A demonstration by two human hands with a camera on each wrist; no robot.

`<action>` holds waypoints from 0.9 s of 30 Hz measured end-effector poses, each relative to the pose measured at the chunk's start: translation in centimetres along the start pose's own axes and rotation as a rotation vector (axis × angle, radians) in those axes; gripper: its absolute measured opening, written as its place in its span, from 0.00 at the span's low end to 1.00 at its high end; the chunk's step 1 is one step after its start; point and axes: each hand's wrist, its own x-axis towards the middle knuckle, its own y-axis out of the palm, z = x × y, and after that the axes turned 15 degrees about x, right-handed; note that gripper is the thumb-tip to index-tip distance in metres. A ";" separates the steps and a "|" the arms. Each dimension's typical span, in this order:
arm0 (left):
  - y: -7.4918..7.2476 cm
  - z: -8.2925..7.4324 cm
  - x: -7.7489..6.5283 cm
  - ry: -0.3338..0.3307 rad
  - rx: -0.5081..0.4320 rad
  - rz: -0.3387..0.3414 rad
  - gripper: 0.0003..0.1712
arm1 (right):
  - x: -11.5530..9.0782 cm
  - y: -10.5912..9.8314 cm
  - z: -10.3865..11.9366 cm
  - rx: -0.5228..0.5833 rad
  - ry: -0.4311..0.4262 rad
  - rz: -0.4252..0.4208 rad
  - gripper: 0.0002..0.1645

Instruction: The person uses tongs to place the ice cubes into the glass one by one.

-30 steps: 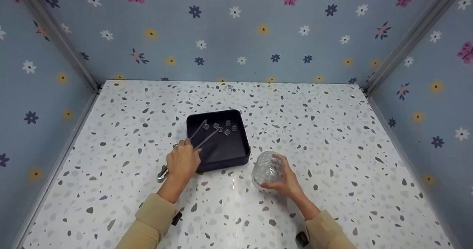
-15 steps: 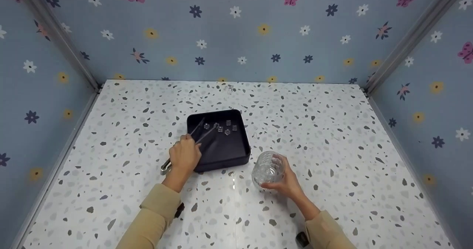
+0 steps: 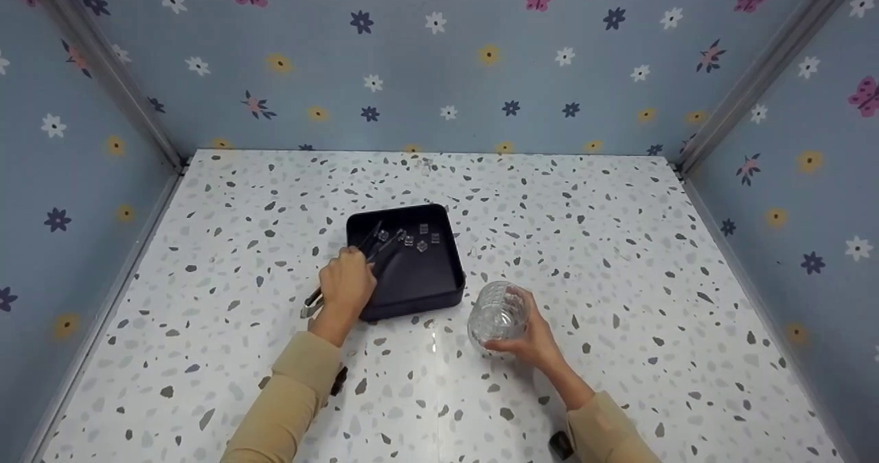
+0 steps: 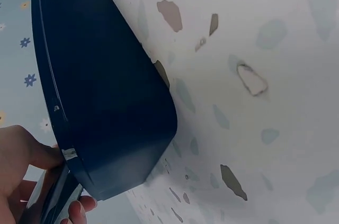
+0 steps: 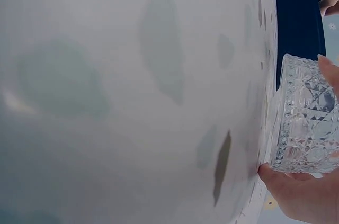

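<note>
My left hand [image 3: 347, 281] grips metal tongs [image 3: 311, 305] over the near left edge of a dark square tray [image 3: 417, 279]. Several small clear cubes [image 3: 422, 246] lie toward the tray's back. One tong tip is right at a cube [image 3: 402, 234]; the other reaches past the leftmost cube. In the left wrist view, fingers and thumb hold the tongs [image 4: 62, 195] close beside the tray's rim. To the right of the tray, my right hand [image 3: 538, 339] holds a patterned clear glass [image 3: 496, 315], curled round its side. The glass [image 5: 307, 118] shows cut facets in the right wrist view.
A white speckled tabletop [image 3: 618, 243] spreads around the tray and glass. Blue flowered panels [image 3: 439, 58] enclose it at the back and both sides, with metal posts [image 3: 748, 78] at the corners.
My left hand has moved slightly forward and right. The tongs' arms have come closer together, their right tip shifting left to a cube. The right hand and glass stay in place.
</note>
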 end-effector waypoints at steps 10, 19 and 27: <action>0.0 -0.2 0.4 0.021 0.021 0.029 0.16 | 0.1 -0.1 -0.1 0.009 0.092 0.010 0.59; 0.2 -0.2 0.6 0.033 0.031 -0.016 0.12 | 0.0 -0.1 0.0 0.033 0.120 0.012 0.60; 0.2 -0.1 0.6 0.051 0.044 -0.025 0.08 | 0.2 0.0 0.2 0.031 0.137 0.001 0.60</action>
